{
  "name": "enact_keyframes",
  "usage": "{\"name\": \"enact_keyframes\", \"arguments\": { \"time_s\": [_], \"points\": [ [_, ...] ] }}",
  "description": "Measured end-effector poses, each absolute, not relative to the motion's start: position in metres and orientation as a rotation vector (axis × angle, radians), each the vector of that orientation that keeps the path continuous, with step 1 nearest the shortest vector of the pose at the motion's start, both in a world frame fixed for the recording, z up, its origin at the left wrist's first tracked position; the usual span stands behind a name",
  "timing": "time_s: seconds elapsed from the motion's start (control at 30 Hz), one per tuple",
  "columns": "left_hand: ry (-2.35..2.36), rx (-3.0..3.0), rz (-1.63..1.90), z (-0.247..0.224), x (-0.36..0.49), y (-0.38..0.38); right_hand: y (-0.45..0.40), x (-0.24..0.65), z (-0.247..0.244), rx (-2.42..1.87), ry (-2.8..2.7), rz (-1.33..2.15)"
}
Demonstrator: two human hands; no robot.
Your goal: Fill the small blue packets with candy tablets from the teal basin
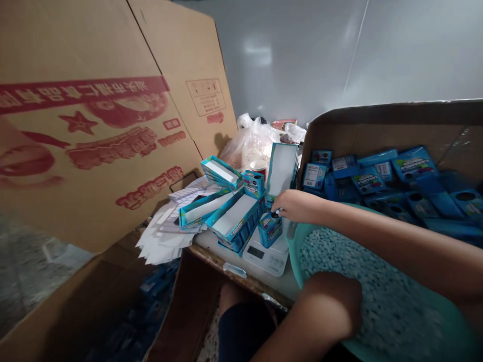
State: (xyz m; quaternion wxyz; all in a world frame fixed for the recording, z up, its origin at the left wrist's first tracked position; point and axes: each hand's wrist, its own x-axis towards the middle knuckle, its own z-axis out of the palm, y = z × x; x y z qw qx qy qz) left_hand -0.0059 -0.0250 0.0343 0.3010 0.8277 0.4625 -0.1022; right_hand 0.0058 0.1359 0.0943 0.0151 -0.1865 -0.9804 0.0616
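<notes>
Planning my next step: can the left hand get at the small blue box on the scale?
Probably yes. The left hand sits over the green basin, with only its rim before the small blue box. The right hand is on the box top, leaving its basin side freest.

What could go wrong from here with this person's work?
The right hand is at a small blue box standing on a digital scale; a knock might tip the box or upset the reading. The left hand hovers over a teal basin of speckled pellets, so a careless move could scatter some.
</notes>
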Motion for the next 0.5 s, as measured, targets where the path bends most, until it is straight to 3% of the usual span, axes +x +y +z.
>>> {"name": "enact_keyframes", "arguments": {
  "time_s": [0.5],
  "points": [
    [1.351,2.190,-0.261,0.048,-0.007,-0.031,0.130,-0.003,0.089,-0.633,-3.042,-0.071]
  ]
}}
